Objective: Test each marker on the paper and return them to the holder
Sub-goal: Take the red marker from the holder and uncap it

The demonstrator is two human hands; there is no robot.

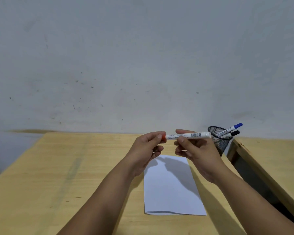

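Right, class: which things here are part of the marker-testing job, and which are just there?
Part of the job:
red marker, held by left hand and right hand
paper
mesh holder
blue marker and black marker, in the holder

Just there:
wooden table
second table
wall

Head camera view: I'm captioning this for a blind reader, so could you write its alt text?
Two bare hands hold a red-capped white marker level above a blank sheet of paper on a wooden table; the left hand pinches the cap, the right hand grips the barrel. Behind them, a black mesh holder contains a blue-capped marker and a black-capped marker.
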